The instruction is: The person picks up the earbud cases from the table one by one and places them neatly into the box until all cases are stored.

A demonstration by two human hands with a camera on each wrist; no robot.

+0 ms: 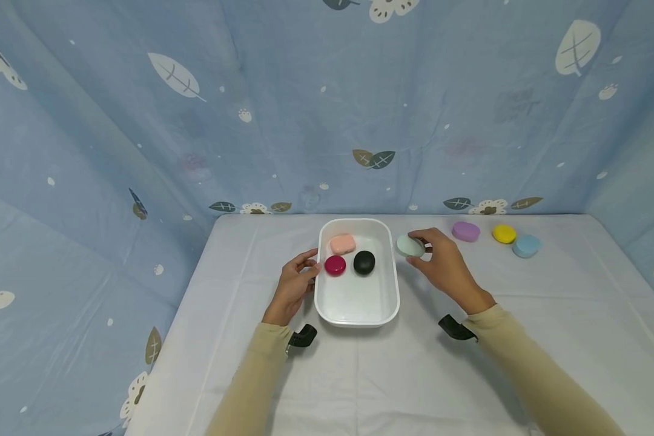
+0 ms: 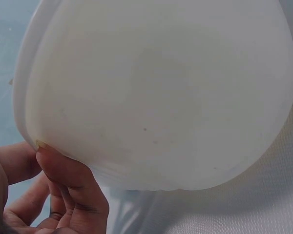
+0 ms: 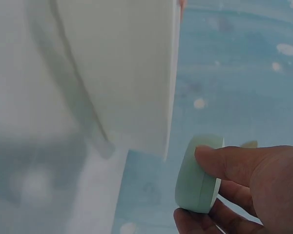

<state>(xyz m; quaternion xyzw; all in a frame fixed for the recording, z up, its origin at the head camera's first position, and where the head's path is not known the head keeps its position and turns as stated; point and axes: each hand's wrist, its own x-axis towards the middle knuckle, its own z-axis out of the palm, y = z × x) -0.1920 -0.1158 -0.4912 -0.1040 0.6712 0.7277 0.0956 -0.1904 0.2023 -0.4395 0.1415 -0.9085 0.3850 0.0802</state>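
Observation:
A white rectangular tub (image 1: 356,309) stands on the table, holding a pink soap bar (image 1: 343,244), a dark red round soap (image 1: 335,265) and a black round soap (image 1: 364,263). My left hand (image 1: 294,283) grips the tub's left rim, thumb on top; the left wrist view shows its fingers against the wall of the tub (image 2: 161,97). Just beyond the tub's right rim, my right hand (image 1: 441,263) pinches a pale green soap (image 1: 410,246) between thumb and fingers. Up close in the right wrist view, the green soap (image 3: 198,178) is a thick rounded disc.
Toward the back right of the table lie a purple soap (image 1: 465,231), a yellow round soap (image 1: 504,234) and a light blue soap (image 1: 527,246). A white cloth (image 1: 360,375) covers the table. A blue patterned curtain (image 1: 305,109) hangs behind and at both sides.

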